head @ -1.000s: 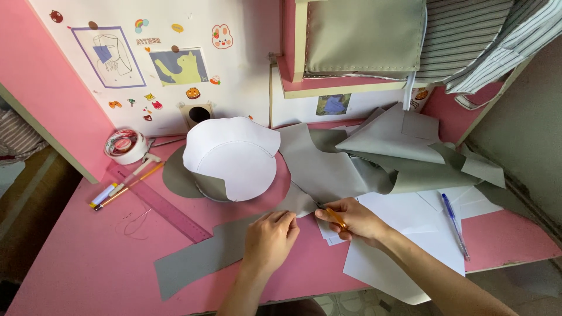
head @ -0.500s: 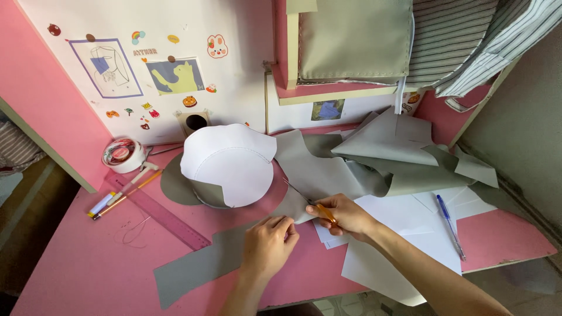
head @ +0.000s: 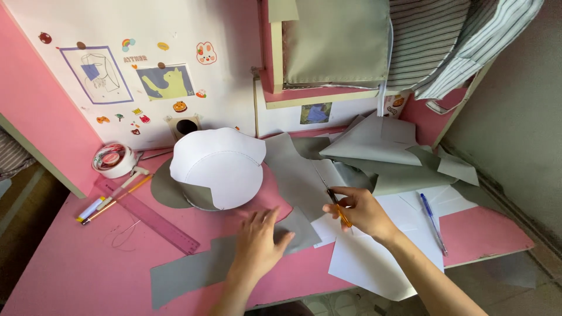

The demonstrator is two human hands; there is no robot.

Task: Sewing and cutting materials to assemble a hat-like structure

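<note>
Right hand (head: 362, 212) with scissors (head: 336, 204) lifted right off the grey fabric strip (head: 234, 259); left hand (head: 257, 246) spread flat on it.

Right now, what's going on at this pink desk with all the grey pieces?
A person is cutting grey fabric on a pink desk. The left hand lies flat on the long grey strip, pressing it down. The right hand holds orange-handled scissors, blades pointing up toward more grey pieces. White paper sheets lie under and beside that hand. Behind the hands stands a white paper hat-like shape; a pink ruler, pens and a tape roll lie to the left.
</note>
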